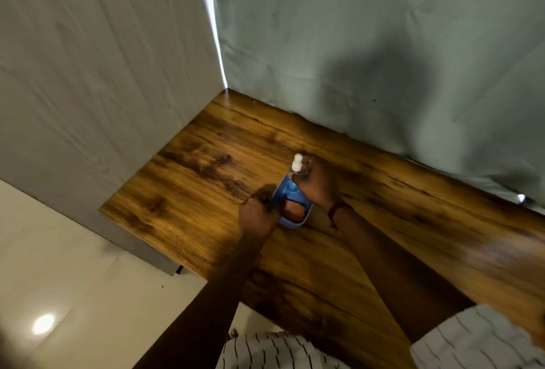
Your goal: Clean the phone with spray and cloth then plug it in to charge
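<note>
A blue plastic holder (pixel 287 221) stands on the wooden table (pixel 182 186). In its far end stands a spray bottle (pixel 297 162) with a white nozzle. My right hand (pixel 317 189) is wrapped around the bottle just below the nozzle. An orange-brown cloth (pixel 295 211) lies bunched in the holder's near end. My left hand (pixel 256 215) is closed on the holder's left rim, with a small dark thing at its fingertips that I cannot identify. No phone or charger is clearly in view.
Grey fabric screens (pixel 383 59) close off the back and left of the table, with a bright gap at the corner. The table's left edge drops to a pale glossy floor (pixel 59 280). My striped clothing (pixel 265 351) fills the bottom edge.
</note>
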